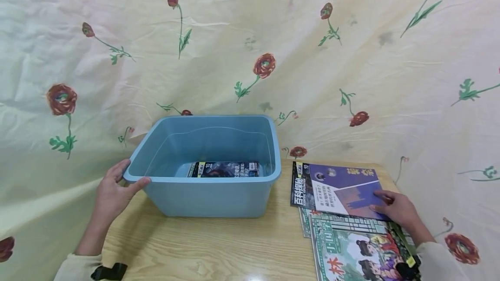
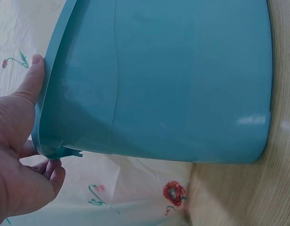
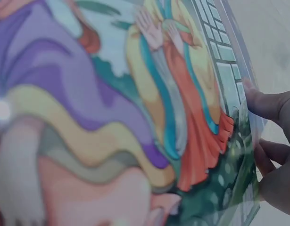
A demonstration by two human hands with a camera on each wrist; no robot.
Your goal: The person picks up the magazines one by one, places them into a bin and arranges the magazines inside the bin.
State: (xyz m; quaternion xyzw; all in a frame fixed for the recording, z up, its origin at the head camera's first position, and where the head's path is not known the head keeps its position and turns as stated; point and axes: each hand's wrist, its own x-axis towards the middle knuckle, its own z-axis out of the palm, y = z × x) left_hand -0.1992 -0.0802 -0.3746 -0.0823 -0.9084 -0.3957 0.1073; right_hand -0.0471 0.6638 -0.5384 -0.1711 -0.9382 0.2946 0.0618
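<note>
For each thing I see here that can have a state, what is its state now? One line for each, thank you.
Blue bin: upright on the table, no lid, one magazine inside.
Magazine in the bin: lying flat on the bottom, closed.
Purple magazine: closed, on top of the stack.
Stack of magazines: lying flat on the table.
Left hand: holding the bin's rim.
Right hand: pinching the purple magazine's edge.

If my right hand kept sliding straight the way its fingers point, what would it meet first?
The right hand points left across the purple magazine it rests on. Past the magazine's edge comes bare wooden table, then probably the blue plastic bin; depth is unclear.
</note>
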